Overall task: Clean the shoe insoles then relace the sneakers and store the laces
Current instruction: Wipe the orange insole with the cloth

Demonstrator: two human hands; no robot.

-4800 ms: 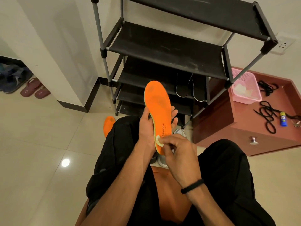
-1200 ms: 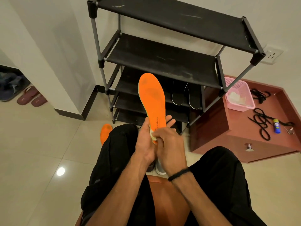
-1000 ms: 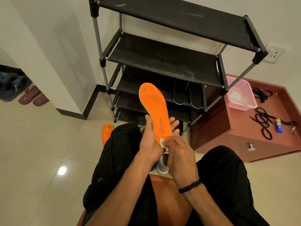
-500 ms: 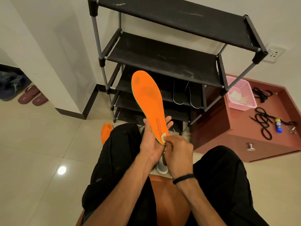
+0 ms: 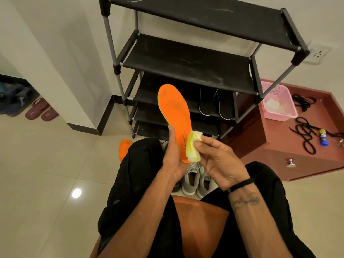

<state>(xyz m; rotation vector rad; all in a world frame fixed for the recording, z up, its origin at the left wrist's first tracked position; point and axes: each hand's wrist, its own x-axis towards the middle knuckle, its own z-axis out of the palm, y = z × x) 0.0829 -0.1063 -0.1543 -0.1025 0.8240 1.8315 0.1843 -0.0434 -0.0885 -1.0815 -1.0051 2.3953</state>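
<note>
Upright — my left hand [image 5: 174, 157] grips the long orange foam insole [image 5: 176, 116] by its heel; my right hand [image 5: 217, 159] pinches a crumpled yellowish wipe [image 5: 193, 148] against its right edge.

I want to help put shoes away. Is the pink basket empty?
Not empty. The pink basket on the red cabinet holds pale crumpled pieces, lying low inside it. What they are cannot be told.

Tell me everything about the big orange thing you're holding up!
It is an orange shoe insole with a thin green edge, looking like soft foam. Dark smudges mark the toe and middle, and dark lettering runs near the heel. It stands nearly upright, toe up, before the black shoe rack. The left hand holds its heel, and the right hand presses a yellowish wipe against its edge.
</note>
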